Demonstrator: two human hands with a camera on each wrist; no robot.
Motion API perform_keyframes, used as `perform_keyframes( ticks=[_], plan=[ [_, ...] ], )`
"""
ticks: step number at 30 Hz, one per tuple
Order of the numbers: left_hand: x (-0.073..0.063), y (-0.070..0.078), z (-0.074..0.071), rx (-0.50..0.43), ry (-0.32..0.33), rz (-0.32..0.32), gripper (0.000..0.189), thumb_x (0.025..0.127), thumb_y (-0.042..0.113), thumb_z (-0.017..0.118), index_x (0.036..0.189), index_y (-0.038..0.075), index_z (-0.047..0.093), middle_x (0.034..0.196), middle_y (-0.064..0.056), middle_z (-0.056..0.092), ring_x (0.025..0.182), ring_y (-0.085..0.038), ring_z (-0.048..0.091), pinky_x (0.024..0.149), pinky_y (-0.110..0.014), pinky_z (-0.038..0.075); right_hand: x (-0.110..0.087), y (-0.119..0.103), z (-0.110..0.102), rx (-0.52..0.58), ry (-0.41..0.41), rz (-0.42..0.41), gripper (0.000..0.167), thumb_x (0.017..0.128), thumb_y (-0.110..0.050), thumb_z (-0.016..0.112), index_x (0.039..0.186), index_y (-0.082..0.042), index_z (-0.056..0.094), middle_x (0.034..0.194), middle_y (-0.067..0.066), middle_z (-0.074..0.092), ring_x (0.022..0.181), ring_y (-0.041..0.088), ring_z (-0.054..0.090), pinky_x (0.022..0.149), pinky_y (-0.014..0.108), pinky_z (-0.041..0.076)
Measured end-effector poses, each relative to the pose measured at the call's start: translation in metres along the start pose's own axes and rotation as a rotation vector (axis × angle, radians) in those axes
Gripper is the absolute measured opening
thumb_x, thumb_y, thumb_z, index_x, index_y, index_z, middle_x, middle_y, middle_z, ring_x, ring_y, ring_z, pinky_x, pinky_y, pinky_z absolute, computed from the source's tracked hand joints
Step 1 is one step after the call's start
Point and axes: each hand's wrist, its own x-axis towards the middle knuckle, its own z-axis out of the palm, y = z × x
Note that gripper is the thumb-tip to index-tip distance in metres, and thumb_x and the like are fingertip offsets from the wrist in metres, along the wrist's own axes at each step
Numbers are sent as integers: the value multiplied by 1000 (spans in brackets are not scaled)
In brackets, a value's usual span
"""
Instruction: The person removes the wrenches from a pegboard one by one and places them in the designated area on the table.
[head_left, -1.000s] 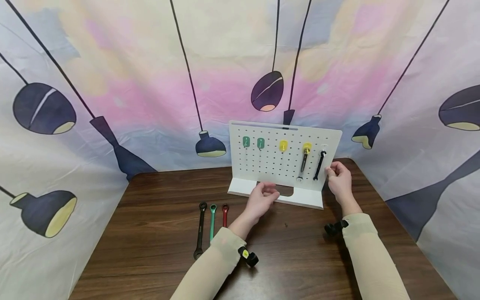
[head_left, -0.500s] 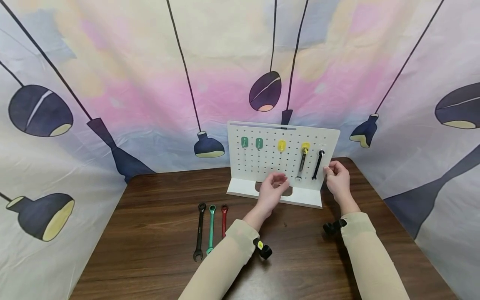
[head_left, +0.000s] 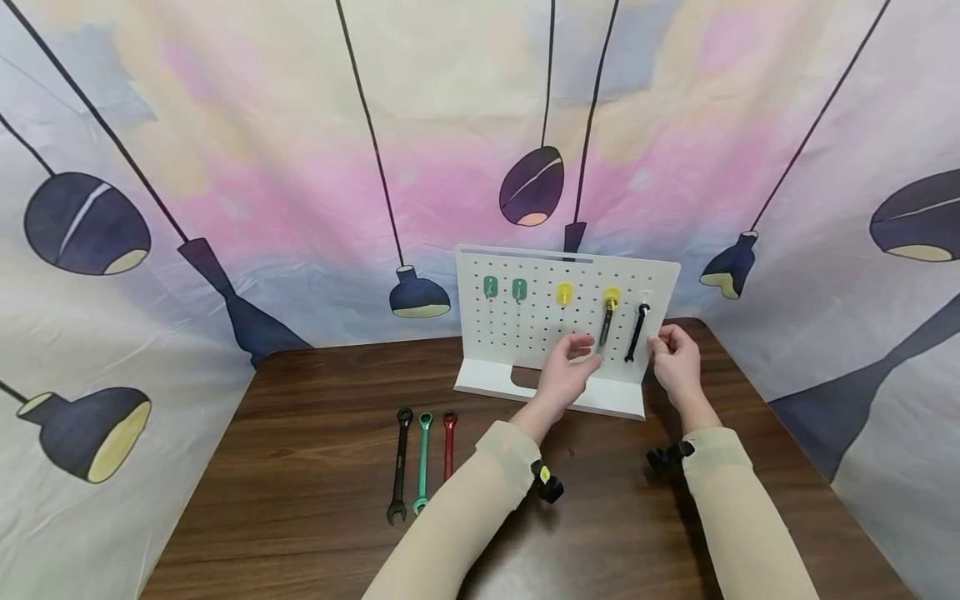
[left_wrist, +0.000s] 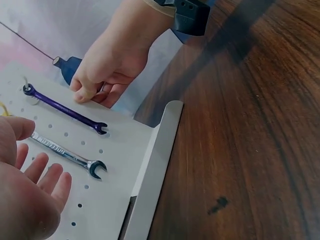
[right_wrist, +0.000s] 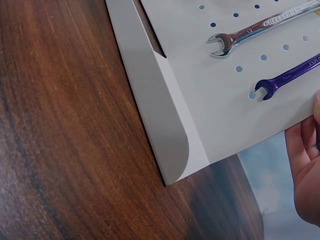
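Note:
A white pegboard (head_left: 540, 333) stands on the table. From a yellow hook on it hangs a silver combination wrench (left_wrist: 65, 152); beside that, a dark purple wrench (left_wrist: 65, 110) hangs from a clear hook. My left hand (head_left: 564, 375) is in front of the board with loosely bent, parted fingers, its fingertips right by the silver wrench in the left wrist view. Nothing shows held in it. My right hand (head_left: 677, 362) pinches the board's right edge between thumb and fingers.
Left of my left forearm, a black wrench (head_left: 400, 467), a green wrench (head_left: 423, 462) and a red wrench (head_left: 449, 442) lie on the wooden table (head_left: 300, 467). Two green hooks (head_left: 505, 288) and a yellow hook (head_left: 564, 293) on the board carry nothing. A printed cloth hangs behind.
My left hand has moved right across the front of the board, from the base cutout to the silver wrench. My right hand keeps its place at the board's edge.

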Motion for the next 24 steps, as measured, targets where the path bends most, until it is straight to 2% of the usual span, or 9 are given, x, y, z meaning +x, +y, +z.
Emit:
perform_keyframes(
  ticks=[3, 8, 14, 24],
  plan=[
    [3, 3, 6, 14, 7, -9, 38, 103, 15, 73, 140, 14, 64, 141, -1, 65, 132, -21, 61, 107, -39, 54, -2, 3, -2, -15, 0, 3, 17, 111, -12, 61, 111, 5, 60, 95, 12, 55, 81, 15, 49, 62, 22, 42],
    [12, 6, 11, -6, 28, -7, 37, 104, 14, 70, 140, 17, 63, 140, 4, 64, 133, -19, 59, 108, -38, 52, -3, 4, -2, -9, -2, -7, 17, 111, -13, 61, 111, 4, 60, 91, 6, 55, 78, 14, 48, 60, 22, 41],
    [17, 6, 13, -36, 21, 30, 37, 104, 7, 69, 140, 13, 62, 138, 5, 66, 131, -19, 60, 108, -37, 51, -3, 4, 0, 11, 5, -10, 13, 110, -10, 60, 109, 3, 60, 90, 2, 55, 79, 13, 49, 60, 20, 41],
    [20, 8, 12, -5, 8, 25, 40, 105, 7, 67, 143, 14, 60, 139, 3, 66, 132, -19, 59, 111, -38, 49, -2, 0, 0, 7, 4, -13, 11, 110, -9, 60, 108, 2, 60, 91, 4, 55, 79, 13, 48, 60, 20, 41]
  ],
)
